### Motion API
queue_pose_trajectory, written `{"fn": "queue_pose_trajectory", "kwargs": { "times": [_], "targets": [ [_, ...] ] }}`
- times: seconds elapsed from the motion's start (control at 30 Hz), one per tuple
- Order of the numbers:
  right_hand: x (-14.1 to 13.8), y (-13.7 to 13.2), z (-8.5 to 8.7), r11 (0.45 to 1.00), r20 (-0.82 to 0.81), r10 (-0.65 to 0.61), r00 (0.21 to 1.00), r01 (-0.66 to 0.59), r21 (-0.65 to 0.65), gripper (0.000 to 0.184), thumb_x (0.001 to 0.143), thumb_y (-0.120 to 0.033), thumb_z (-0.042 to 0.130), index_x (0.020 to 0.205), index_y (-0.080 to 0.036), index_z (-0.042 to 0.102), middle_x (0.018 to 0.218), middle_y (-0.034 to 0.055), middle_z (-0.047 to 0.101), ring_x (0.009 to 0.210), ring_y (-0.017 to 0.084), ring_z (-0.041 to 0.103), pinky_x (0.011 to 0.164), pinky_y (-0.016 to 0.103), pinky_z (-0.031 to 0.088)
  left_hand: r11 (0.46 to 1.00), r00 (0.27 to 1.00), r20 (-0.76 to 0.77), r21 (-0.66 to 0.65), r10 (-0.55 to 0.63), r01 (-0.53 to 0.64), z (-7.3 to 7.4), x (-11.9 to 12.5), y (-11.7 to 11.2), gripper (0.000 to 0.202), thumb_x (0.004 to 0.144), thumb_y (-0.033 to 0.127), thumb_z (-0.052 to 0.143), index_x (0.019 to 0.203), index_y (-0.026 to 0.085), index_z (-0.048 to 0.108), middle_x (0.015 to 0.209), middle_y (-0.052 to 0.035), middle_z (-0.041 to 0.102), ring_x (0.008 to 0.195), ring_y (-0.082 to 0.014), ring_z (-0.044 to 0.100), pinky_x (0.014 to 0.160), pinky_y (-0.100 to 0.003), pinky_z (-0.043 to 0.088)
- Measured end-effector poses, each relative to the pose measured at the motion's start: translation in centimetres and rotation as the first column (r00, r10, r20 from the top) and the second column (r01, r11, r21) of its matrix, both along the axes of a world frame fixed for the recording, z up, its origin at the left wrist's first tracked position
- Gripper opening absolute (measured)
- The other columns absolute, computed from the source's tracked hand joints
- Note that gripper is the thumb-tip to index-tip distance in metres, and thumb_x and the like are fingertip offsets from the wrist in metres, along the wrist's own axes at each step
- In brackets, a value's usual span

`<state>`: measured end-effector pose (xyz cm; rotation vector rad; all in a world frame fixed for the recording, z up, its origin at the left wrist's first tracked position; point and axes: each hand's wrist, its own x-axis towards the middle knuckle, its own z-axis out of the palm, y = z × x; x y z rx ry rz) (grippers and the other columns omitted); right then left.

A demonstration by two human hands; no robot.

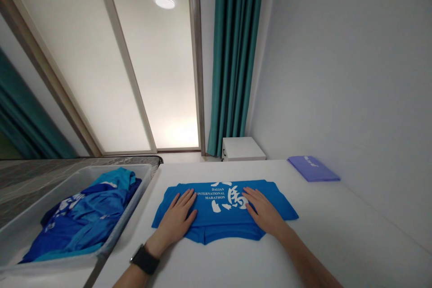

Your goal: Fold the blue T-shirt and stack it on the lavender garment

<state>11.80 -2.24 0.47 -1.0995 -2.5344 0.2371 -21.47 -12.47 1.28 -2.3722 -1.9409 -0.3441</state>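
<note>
A blue T-shirt lies on the white table in front of me, its bottom part folded up over the rest so that it forms a wide, short shape. White lettering reading "Dalian International Marathon" and large white characters show on its upper face. My left hand rests flat on the left part of the shirt, fingers spread. On the right part, my right hand lies flat too, its fingertips by the large white character. Neither hand grips the cloth. The collar edge points toward me.
A translucent plastic bin with crumpled blue shirts stands left of the table. A folded purple garment lies at the table's far right, against the wall. Behind the table are a white cabinet and a green curtain.
</note>
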Motion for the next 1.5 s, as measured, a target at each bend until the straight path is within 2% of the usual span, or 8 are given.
{"fn": "queue_pose_trajectory", "kwargs": {
  "times": [0.33, 0.47, 0.6, 0.73, 0.97, 1.23, 1.33, 1.5],
  "targets": [
    [0.2, 0.2, -0.4, 1.000, -0.033, -0.008, 0.999, 0.008, 0.018, 0.042, 0.099, -0.033, 0.036, 0.131, -0.021, 0.060, 0.143, 0.0091, 0.052, 0.134, 0.025, 0.046, 0.114, 0.052, 0.034, 1.000, 0.998, 0.054, 0.007, -0.026, 0.026, 0.0, -0.2, -0.2, 0.052, 0.098, 0.035, 0.044, 0.149, 0.024, 0.038, 0.153, -0.0076, 0.039, 0.141, -0.0246, 0.037, 0.117, -0.050, 0.028],
    [0.2, 0.2, -0.7, 1.000, -0.026, -0.004, 1.000, 0.004, 0.009, 0.042, 0.099, -0.033, 0.036, 0.132, -0.021, 0.059, 0.143, 0.0090, 0.053, 0.134, 0.025, 0.046, 0.114, 0.052, 0.033, 0.999, 0.993, 0.111, 0.019, -0.030, 0.028, 0.7, -0.2, -0.3, 0.047, 0.096, 0.032, 0.045, 0.143, 0.024, 0.047, 0.149, -0.0070, 0.047, 0.136, -0.0247, 0.043, 0.115, -0.049, 0.032],
    [0.7, 0.4, -1.0, 1.000, -0.018, 0.016, 1.000, -0.016, 0.006, 0.042, 0.100, -0.034, 0.035, 0.134, -0.022, 0.057, 0.145, 0.0088, 0.050, 0.135, 0.025, 0.044, 0.115, 0.053, 0.032, 0.992, 0.972, 0.231, 0.102, 0.047, -0.072, 1.7, -1.4, 0.1, 0.039, 0.097, 0.025, 0.040, 0.130, 0.021, 0.059, 0.132, -0.0094, 0.060, 0.123, -0.0244, 0.055, 0.105, -0.046, 0.044],
    [2.3, 1.1, -0.7, 0.996, 0.040, 0.085, 0.996, -0.084, -0.033, 0.043, 0.099, -0.034, 0.038, 0.137, -0.023, 0.054, 0.147, 0.0082, 0.047, 0.138, 0.025, 0.040, 0.115, 0.055, 0.030, 0.968, 0.940, 0.319, 0.170, 0.125, -0.187, 2.0, -3.4, 0.5, 0.039, 0.095, 0.017, 0.034, 0.122, 0.019, 0.063, 0.115, -0.0114, 0.066, 0.106, -0.0247, 0.061, 0.093, -0.046, 0.049],
    [4.8, 3.0, -1.1, 0.993, -0.020, 0.100, 0.995, -0.101, -0.067, 0.040, 0.097, -0.032, 0.040, 0.130, -0.025, 0.062, 0.143, 0.0085, 0.052, 0.134, 0.028, 0.045, 0.113, 0.057, 0.032, 0.938, 0.889, 0.313, -0.019, 0.334, -0.346, 1.9, -4.1, 1.0, 0.032, 0.093, 0.019, 0.040, 0.110, 0.018, 0.067, 0.101, -0.0092, 0.069, 0.100, -0.0254, 0.060, 0.085, -0.041, 0.046],
    [4.1, 2.9, -1.8, 0.998, -0.092, 0.060, 0.994, -0.062, -0.024, 0.038, 0.094, -0.034, 0.044, 0.123, -0.023, 0.065, 0.139, 0.0103, 0.056, 0.129, 0.031, 0.051, 0.111, 0.056, 0.037, 0.922, 0.876, 0.291, -0.158, 0.385, -0.353, 3.3, -3.1, 1.2, 0.021, 0.089, 0.031, 0.050, 0.091, 0.021, 0.068, 0.096, -0.0065, 0.067, 0.100, -0.0269, 0.059, 0.086, -0.041, 0.039],
    [4.0, 2.8, -1.7, 0.998, -0.086, 0.053, 0.995, -0.056, -0.026, 0.038, 0.094, -0.036, 0.044, 0.124, -0.024, 0.065, 0.139, 0.0101, 0.056, 0.129, 0.031, 0.051, 0.111, 0.056, 0.037, 0.930, 0.849, 0.381, -0.153, 0.367, -0.334, 3.0, -3.3, 1.2, 0.016, 0.087, 0.031, 0.050, 0.086, 0.020, 0.063, 0.093, -0.0052, 0.068, 0.094, -0.0241, 0.061, 0.082, -0.035, 0.041],
    [4.1, 2.8, -1.9, 0.999, -0.084, 0.052, 0.995, -0.053, -0.011, 0.039, 0.094, -0.037, 0.044, 0.125, -0.024, 0.064, 0.138, 0.0099, 0.057, 0.129, 0.031, 0.051, 0.111, 0.056, 0.037, 0.940, 0.743, 0.583, -0.128, 0.328, -0.315, 2.1, -4.0, 1.3, 0.019, 0.089, 0.036, 0.046, 0.086, 0.021, 0.057, 0.076, -0.0015, 0.067, 0.074, -0.0210, 0.063, 0.069, -0.030, 0.043]
  ]
}}
